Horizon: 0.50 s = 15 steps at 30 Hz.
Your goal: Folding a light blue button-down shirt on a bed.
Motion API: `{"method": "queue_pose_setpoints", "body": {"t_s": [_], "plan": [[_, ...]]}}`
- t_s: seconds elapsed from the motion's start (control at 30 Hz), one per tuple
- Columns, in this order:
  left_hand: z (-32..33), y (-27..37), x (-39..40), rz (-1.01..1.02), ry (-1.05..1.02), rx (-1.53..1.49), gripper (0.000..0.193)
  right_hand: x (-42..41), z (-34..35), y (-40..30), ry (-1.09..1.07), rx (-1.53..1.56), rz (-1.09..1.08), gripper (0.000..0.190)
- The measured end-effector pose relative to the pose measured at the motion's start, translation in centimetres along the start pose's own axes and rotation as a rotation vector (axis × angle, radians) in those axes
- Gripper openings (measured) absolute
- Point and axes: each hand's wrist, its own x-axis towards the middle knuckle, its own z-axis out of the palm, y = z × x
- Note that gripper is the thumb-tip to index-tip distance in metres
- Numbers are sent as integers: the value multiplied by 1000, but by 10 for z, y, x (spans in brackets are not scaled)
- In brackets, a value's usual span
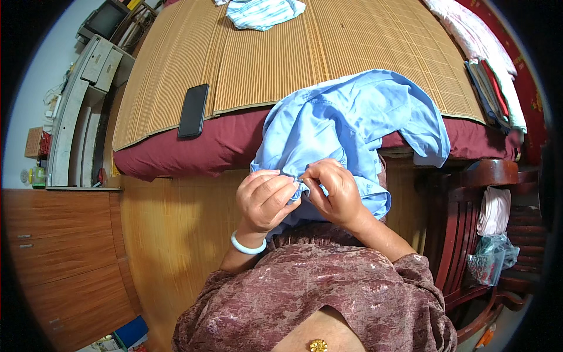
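Observation:
A light blue buttoned shirt point(316, 119) lies over the near edge of the bed and hangs down into my lap. My left hand point(267, 200), with a pale bangle point(248, 244) on its wrist, pinches a gathered bit of the blue cloth. Close against it, my right hand point(333, 189) has its thumb and forefinger pressed together at the same bit of cloth. Whether a small thing such as a needle is between those fingertips is too small to tell. Part of the shirt is hidden behind both hands.
A black smartphone point(193, 111) rests on the bamboo mat point(259, 66) near the bed's edge. A striped cloth point(266, 13) lies farther back. Folded clothes point(490, 92) are stacked at the right. Below them stands a dark red wooden chair point(453, 237) with a plastic bag point(490, 259).

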Motion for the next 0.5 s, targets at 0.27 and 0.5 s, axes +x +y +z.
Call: {"method": "queue_pose_setpoints", "body": {"t_s": [0.27,0.5], "plan": [[-2,-4,4,-257,-119,-283,34,-4,-5,4,97,-195,-207,26],[-11,-8,-7,-444,-137,-225,43,-7,-6,10,149,-213,-265,27]]}}
